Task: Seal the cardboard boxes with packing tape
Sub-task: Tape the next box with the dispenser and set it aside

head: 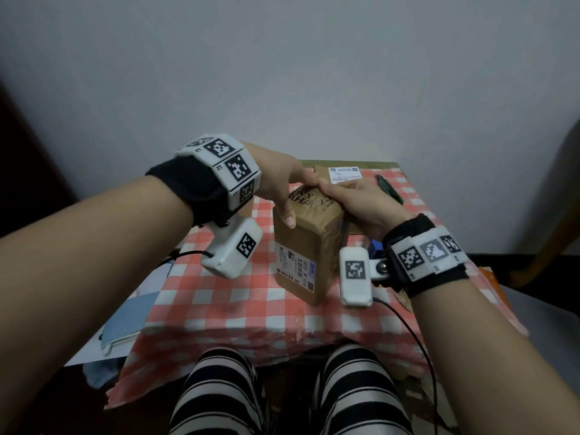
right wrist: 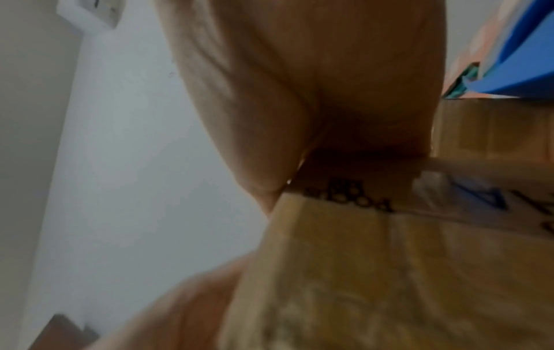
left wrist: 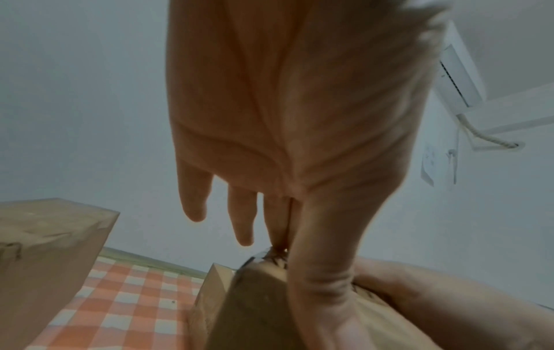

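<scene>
Red-and-white checked cloth (head: 219, 296) covers the table, and on it, near the middle, stands a brown cardboard box (head: 306, 246) on end, a shipping label (head: 295, 266) on its near face and dark lettering on top. Both hands hold its upper end: the left hand (head: 282, 186) grips the top left corner with thumb down the front, while the right hand (head: 361, 199) lies over the top right edge, fingers wrapped on it. Behind sits a second labelled box (head: 340, 174), with a green pen-like object (head: 390, 188) beside it
</scene>
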